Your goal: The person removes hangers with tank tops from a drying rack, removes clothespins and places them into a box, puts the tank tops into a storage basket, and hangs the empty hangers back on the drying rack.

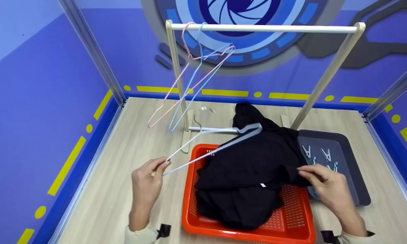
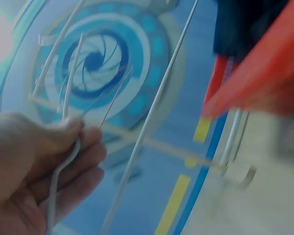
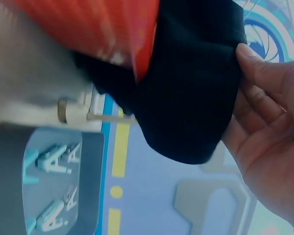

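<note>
My left hand (image 1: 148,180) pinches one end of a white clothes hanger (image 1: 190,163) between thumb and fingers. The hanger's far end overlaps a black garment (image 1: 237,162) in the head view, and its hook points up and away. The garment lies heaped in and over a red basket (image 1: 190,203), one part reaching past the far rim. With thumb and fingertips my right hand (image 1: 332,186) pinches the garment's right edge. In the right wrist view a fold of the black cloth (image 3: 191,112) hangs from those fingers.
Behind the basket stands a rack with a white rod (image 1: 274,28). A pink hanger (image 1: 171,91) and a blue hanger (image 1: 190,89) hang at its left end. To the right, a dark grey tray (image 1: 354,169) holds several clothespins (image 1: 325,155), partly under my right hand.
</note>
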